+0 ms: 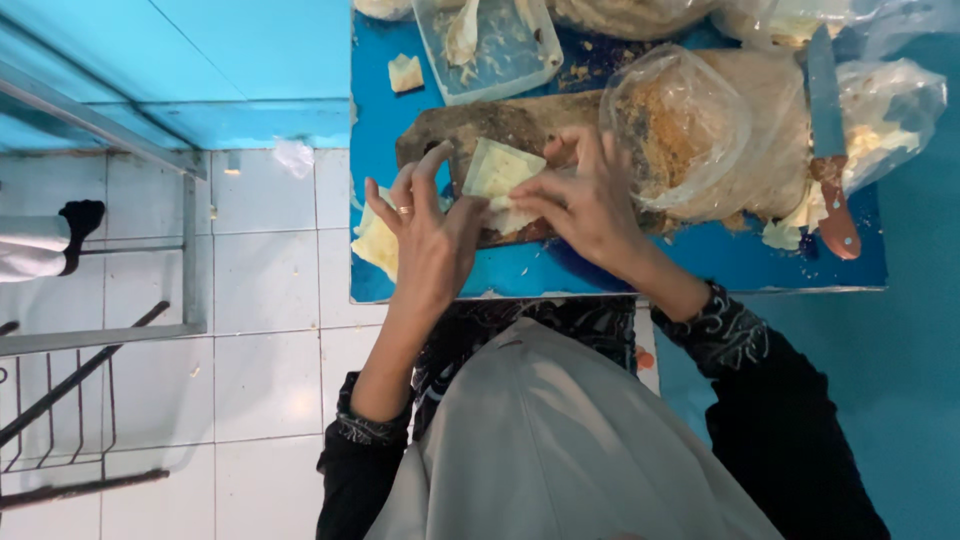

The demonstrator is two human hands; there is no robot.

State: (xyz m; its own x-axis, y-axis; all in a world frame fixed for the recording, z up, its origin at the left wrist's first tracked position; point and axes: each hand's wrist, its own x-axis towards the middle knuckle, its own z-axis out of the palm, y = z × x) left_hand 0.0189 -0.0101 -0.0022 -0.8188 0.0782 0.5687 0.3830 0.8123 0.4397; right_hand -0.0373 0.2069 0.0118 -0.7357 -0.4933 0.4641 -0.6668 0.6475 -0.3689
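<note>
Both my hands, left and right, pinch one pale wrapper with closed fingers; one knife lies on the surface.

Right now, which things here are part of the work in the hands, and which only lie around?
In use:
- left hand
- right hand
- pale square wrapper
- wooden board

Lying about:
- knife
- clear plastic tub
- bags of filling
- stack of wrappers
</note>
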